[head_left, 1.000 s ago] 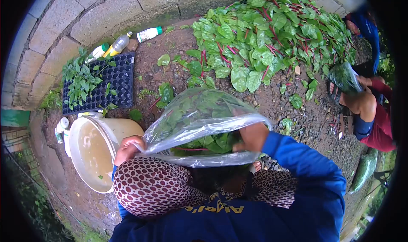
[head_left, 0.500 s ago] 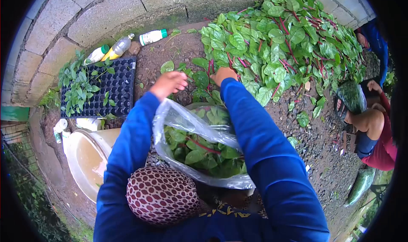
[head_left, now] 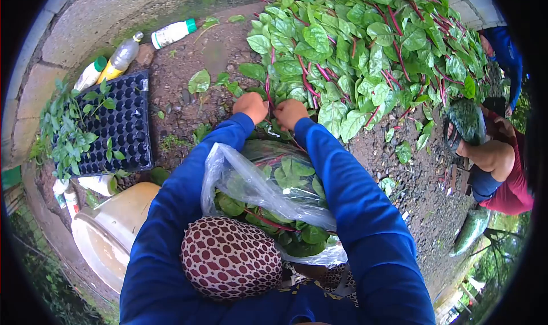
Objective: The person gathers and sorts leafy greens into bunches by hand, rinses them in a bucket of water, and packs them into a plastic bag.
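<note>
My left hand and my right hand are side by side at the lower left edge of a heap of green leaves with red stems. The fingers of both are closed around red stems between them. Below my forearms lies a clear plastic bag, its mouth facing me, with leafy stems inside. The bag rests against my knee in patterned cloth, and neither hand touches it.
A black seedling tray with seedlings, bottles and a tub of cloudy water are at the left. A block wall curves behind. At the right another person sits near filled bags.
Both hands have let go of the bag's rim and reached forward to the heap. They have come together on the stems. The bag's mouth has partly folded over.
</note>
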A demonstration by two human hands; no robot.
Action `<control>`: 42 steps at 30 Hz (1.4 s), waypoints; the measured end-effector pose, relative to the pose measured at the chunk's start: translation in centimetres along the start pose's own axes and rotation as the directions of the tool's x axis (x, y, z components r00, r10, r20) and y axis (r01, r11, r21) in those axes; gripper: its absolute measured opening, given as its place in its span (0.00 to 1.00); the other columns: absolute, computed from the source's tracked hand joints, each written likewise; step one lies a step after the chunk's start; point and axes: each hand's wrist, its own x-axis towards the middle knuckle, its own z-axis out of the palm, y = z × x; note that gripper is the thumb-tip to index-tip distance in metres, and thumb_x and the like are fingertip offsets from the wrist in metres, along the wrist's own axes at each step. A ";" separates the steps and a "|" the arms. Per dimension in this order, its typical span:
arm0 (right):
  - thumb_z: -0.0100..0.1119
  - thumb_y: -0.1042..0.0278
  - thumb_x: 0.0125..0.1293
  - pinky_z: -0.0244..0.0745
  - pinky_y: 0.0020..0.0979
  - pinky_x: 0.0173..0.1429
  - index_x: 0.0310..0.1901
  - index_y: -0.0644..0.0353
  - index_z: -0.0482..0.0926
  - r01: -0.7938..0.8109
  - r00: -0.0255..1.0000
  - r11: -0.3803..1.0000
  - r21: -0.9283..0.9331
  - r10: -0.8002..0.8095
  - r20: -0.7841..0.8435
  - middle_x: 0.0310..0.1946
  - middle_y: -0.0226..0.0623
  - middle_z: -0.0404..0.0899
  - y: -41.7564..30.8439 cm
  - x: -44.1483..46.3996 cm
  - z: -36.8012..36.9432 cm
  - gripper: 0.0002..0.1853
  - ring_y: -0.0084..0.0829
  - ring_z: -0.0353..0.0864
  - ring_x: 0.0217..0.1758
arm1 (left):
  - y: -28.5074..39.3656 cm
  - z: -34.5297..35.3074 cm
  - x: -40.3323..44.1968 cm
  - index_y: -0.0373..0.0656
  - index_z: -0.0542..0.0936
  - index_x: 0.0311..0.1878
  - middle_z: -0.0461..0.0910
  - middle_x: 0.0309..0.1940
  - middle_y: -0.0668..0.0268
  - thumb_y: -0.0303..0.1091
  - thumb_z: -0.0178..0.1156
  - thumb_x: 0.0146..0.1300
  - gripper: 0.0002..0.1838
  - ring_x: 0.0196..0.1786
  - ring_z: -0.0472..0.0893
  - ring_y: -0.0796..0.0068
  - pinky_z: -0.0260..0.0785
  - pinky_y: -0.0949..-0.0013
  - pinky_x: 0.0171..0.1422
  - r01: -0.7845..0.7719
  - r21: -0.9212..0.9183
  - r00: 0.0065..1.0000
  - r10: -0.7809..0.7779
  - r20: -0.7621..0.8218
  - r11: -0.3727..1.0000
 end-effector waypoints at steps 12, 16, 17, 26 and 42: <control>0.62 0.50 0.50 0.74 0.37 0.51 0.39 0.61 0.81 -0.016 1.000 0.945 -0.326 0.010 -0.021 0.41 0.46 0.80 -1.6 1.3 -0.4 0.22 0.42 0.80 0.46 | -2.4 -0.5 -3.7 0.38 0.79 0.29 0.72 0.15 0.70 0.44 0.53 0.64 0.18 0.18 0.68 0.82 0.58 0.76 0.22 0.278 -0.637 0.931 -0.039 0.363 0.719; 0.60 0.48 0.50 0.74 0.38 0.50 0.38 0.61 0.81 -0.074 0.992 0.908 -0.413 0.023 -0.127 0.40 0.49 0.80 -3.2 1.1 0.7 0.23 0.44 0.79 0.45 | -2.1 0.2 -3.8 0.41 0.75 0.25 0.66 0.15 0.73 0.44 0.51 0.65 0.18 0.17 0.64 0.83 0.56 0.77 0.21 0.232 -0.795 0.967 -0.040 0.253 0.561; 0.59 0.47 0.50 0.74 0.39 0.50 0.37 0.61 0.81 -0.051 0.992 0.904 -0.424 -0.002 -0.124 0.39 0.51 0.79 -3.2 1.3 0.7 0.24 0.46 0.79 0.44 | -3.0 1.6 -2.7 0.43 0.73 0.25 0.65 0.15 0.74 0.46 0.51 0.65 0.18 0.17 0.63 0.83 0.55 0.78 0.22 0.168 -0.779 0.983 -0.045 0.176 0.605; 0.52 0.54 0.56 0.74 0.44 0.43 0.34 0.62 0.79 0.430 0.872 0.695 -0.576 -0.485 0.066 0.32 0.50 0.80 -6.7 -2.2 -2.9 0.17 0.47 0.80 0.36 | 0.2 -4.0 -3.7 0.48 0.76 0.42 0.77 0.35 0.72 0.51 0.58 0.59 0.18 0.39 0.74 0.79 0.64 0.70 0.45 0.362 -0.921 0.928 0.034 0.370 0.142; 0.64 0.54 0.47 0.74 0.41 0.45 0.35 0.58 0.78 0.182 0.980 0.753 -0.633 -0.190 0.055 0.33 0.46 0.80 5.7 -7.0 -2.0 0.18 0.44 0.79 0.40 | -1.8 -3.1 -4.0 0.34 0.71 0.49 0.76 0.45 0.56 0.24 0.50 0.59 0.14 0.47 0.78 0.61 0.72 0.56 0.53 0.208 -0.899 0.975 0.158 0.158 -0.386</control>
